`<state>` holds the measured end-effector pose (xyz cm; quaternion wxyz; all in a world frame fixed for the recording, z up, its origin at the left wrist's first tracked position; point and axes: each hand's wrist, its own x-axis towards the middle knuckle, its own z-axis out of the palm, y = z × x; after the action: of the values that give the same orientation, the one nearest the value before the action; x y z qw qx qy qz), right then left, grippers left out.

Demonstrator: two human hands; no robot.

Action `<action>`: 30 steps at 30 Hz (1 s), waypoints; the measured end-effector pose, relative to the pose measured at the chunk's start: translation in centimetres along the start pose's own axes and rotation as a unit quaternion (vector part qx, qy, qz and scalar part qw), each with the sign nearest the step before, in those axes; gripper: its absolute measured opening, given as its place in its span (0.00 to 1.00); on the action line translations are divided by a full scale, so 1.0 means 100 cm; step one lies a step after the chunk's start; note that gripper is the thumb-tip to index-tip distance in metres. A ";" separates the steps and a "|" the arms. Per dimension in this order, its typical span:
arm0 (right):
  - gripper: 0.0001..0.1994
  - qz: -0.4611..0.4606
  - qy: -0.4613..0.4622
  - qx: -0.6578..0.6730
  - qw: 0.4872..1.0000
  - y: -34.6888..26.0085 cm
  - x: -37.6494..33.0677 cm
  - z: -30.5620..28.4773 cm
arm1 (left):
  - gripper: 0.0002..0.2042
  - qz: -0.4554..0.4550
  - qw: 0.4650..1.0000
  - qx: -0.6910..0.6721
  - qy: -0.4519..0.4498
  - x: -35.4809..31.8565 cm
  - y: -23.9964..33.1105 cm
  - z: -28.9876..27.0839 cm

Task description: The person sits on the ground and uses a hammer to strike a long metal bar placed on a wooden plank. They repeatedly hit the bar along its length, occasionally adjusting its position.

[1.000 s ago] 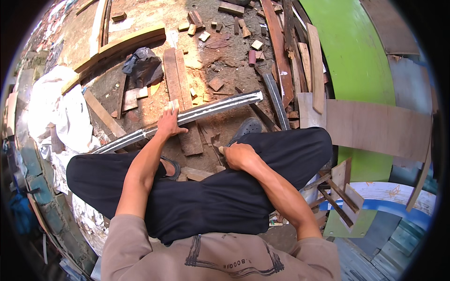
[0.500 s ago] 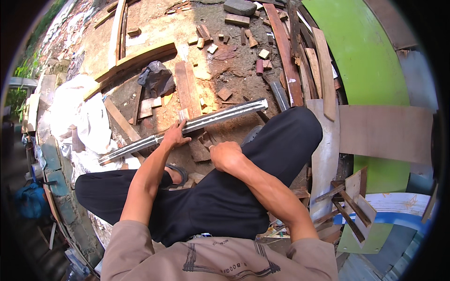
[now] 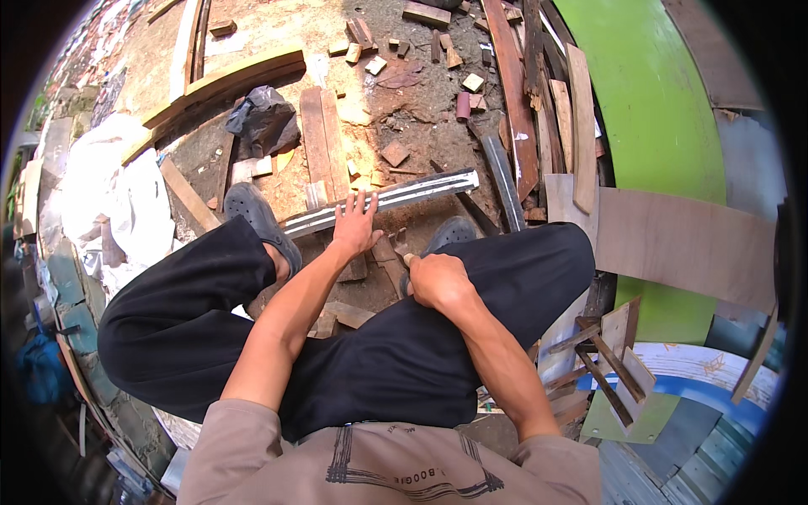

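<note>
A long, narrow board (image 3: pixel 425 188) with black and white stripes lies slantwise across the ground in front of me. My left hand (image 3: pixel 357 225) rests on it, fingers spread and pressing its top face. A grey clog (image 3: pixel 255 217) on my left foot hides the board's left end. Closed round the handle of a wooden-handled tool (image 3: pixel 407 257), my right hand (image 3: pixel 439 280) is beside my right knee. The tool's head is small and unclear, so I cannot tell its exact kind. Under and beside the striped board are brown wood pieces (image 3: pixel 389 259).
Several small wood offcuts (image 3: pixel 394 153) are scattered beyond the board. A dark plastic bag (image 3: pixel 265 122) and white sheeting (image 3: pixel 105 185) lie to the left. Long planks (image 3: pixel 509 93) line the right, next to a green panel (image 3: pixel 665 109). A nailed wooden piece (image 3: pixel 619 370) stands at lower right.
My left foot has come forward over the board's left end. My left hand has shifted right along the board with fingers spreading. My right hand, still gripping the tool, has moved slightly right.
</note>
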<state>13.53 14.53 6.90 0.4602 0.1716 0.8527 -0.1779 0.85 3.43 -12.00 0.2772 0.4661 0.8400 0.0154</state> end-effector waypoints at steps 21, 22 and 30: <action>0.16 0.077 -0.076 0.566 0.817 0.112 0.075 -0.008 | 0.66 -0.159 0.962 -0.022 -0.221 0.005 -0.050 -0.009; 0.16 0.079 -0.095 0.577 0.807 0.116 0.080 -0.011 | 0.69 -0.159 0.959 -0.028 -0.231 0.008 -0.053 -0.006; 0.17 0.074 -0.184 0.540 0.818 0.156 0.103 -0.045 | 0.71 -0.159 0.948 -0.024 -0.275 0.007 -0.051 -0.013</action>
<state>12.08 31.66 -1.84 0.4539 0.4190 0.5043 -0.6034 -4.03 1.43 -12.68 0.5076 0.3057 0.7937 -0.1381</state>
